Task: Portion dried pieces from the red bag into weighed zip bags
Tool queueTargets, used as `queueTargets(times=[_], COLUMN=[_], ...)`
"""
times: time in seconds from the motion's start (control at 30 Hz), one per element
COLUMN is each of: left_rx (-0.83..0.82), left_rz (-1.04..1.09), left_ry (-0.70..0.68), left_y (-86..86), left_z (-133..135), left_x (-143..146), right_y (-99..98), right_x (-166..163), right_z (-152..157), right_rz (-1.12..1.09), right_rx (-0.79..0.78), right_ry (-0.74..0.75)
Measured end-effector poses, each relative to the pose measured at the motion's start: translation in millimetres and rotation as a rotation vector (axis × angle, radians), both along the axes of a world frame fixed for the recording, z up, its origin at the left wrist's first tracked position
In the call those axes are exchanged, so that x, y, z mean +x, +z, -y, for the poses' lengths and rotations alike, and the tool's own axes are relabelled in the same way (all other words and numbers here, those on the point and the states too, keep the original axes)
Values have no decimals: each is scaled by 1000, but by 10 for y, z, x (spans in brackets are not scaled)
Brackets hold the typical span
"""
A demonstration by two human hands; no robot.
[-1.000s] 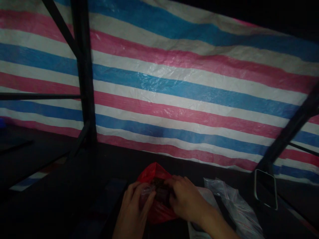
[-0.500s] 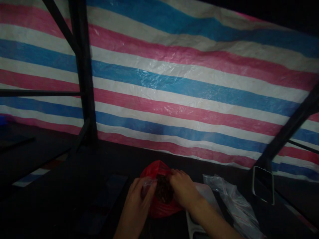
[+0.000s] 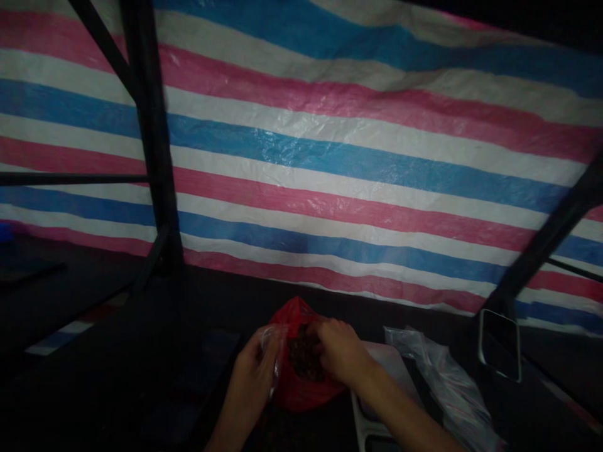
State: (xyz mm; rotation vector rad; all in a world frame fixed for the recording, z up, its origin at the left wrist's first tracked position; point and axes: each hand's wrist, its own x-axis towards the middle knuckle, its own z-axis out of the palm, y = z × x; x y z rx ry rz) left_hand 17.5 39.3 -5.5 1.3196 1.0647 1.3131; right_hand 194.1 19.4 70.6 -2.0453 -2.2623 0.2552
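At lower centre, my left fingers (image 3: 270, 353) pinched a clear bag (image 3: 281, 335), probably steadying it beside the red bag (image 3: 306, 400), where I couldn't tell whether my right fingers (image 3: 322, 334) gripped anything.

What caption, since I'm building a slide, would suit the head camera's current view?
The left hand holds clear plastic beside an open red bag; the right hand is at its dark contents.

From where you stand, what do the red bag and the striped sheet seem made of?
The red bag: probably thin, faintly glossy plastic, judging by its crumpled, seemingly translucent folds. The striped sheet: likely plastic tarpaulin, semi-gloss, since its wrinkles catch bright glints.
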Motion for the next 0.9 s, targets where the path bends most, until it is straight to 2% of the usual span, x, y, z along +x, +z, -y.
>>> queueTargets(times=[0.3, 0.43, 0.6, 0.73, 0.9], left_rx=[1, 32, 100, 173, 243], left_rz=[38, -5, -113, -245, -394], left_ry=[34, 92, 102, 119, 68], left_y=[2, -2, -53, -92, -128], left_z=[-12, 8, 48, 71, 96], left_x=[-53, -107, -146, -190, -207], right_y=[-100, -186, -264, -204, -32], right_x=[-86, -137, -106, 32, 85], right_z=[-56, -61, -66, -9, 145], right_rz=[-228, -375, -624, -818, -961], right_rx=[46, 39, 47, 42, 34], right_ry=[30, 22, -20, -14, 57])
